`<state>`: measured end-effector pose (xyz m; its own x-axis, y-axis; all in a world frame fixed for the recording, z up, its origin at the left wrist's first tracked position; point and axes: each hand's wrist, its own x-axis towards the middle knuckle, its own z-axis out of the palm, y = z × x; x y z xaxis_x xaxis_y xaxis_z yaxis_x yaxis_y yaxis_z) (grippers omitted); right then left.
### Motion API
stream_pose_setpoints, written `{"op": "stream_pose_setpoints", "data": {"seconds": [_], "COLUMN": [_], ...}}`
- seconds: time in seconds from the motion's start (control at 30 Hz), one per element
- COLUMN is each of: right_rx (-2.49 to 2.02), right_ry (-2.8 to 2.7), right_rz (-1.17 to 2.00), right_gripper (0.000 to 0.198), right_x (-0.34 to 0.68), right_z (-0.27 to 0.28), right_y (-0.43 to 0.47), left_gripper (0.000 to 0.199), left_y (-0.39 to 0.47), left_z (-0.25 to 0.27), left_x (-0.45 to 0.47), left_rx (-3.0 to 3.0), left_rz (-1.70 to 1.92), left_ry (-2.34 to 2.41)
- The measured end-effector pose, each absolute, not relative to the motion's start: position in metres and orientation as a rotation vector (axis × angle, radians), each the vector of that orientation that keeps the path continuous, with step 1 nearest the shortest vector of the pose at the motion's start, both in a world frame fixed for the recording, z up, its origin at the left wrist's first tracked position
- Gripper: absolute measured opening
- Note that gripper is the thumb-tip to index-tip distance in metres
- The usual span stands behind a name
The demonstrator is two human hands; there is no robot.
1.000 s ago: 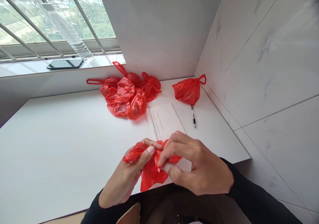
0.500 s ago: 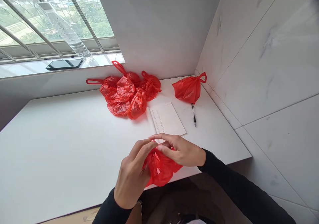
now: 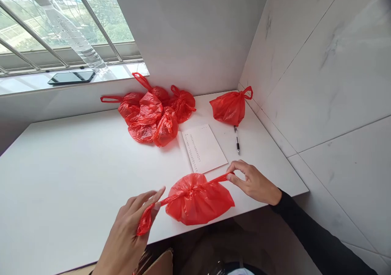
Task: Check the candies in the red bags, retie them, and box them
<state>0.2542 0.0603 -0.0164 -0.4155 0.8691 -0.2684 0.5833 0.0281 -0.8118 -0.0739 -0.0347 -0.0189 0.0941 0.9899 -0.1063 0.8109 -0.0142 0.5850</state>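
Note:
A red plastic bag (image 3: pixel 197 207) rests at the front edge of the white table, gathered at its middle into what looks like a knot. My left hand (image 3: pixel 130 222) pinches one of its handles, stretched out to the left, with the loop's end hanging by the fingers. On the other side, my right hand (image 3: pixel 252 181) grips the second handle between thumb and fingers, drawn up to the right. Both handles look taut. The bag's contents are hidden. Just behind it lies an open notebook (image 3: pixel 206 148) with rows of writing.
Several tied red bags (image 3: pixel 149 112) cluster at the back of the table (image 3: pixel 76 173). Another red bag (image 3: pixel 229 108) sits by the tiled wall, with a pen (image 3: pixel 237 142) before it. A phone (image 3: pixel 71 78) and a water bottle (image 3: pixel 73 36) are on the windowsill.
My hands, close together over the bag before, have moved apart to left and right, each pulling a handle. The bag's top is now drawn tight, and more of the notebook shows.

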Motion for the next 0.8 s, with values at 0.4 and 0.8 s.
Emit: {"op": "stream_pose_setpoints", "data": {"seconds": [0.4, 0.8], "right_rx": [-1.203, -1.626], "right_ry": [-1.824, -1.598], "right_rz": [1.671, 1.548], "right_gripper": [0.022, 0.051], "right_x": [0.222, 0.263], "right_z": [-0.028, -0.081], "right_y": [0.02, -0.007], "left_gripper": [0.044, 0.032], "left_y": [-0.026, -0.129], "left_z": [-0.018, 0.093], "left_x": [-0.018, -0.15], "left_rx": [1.06, 0.475], "left_rz": [0.743, 2.0], "left_ry": [1.391, 1.793]}}
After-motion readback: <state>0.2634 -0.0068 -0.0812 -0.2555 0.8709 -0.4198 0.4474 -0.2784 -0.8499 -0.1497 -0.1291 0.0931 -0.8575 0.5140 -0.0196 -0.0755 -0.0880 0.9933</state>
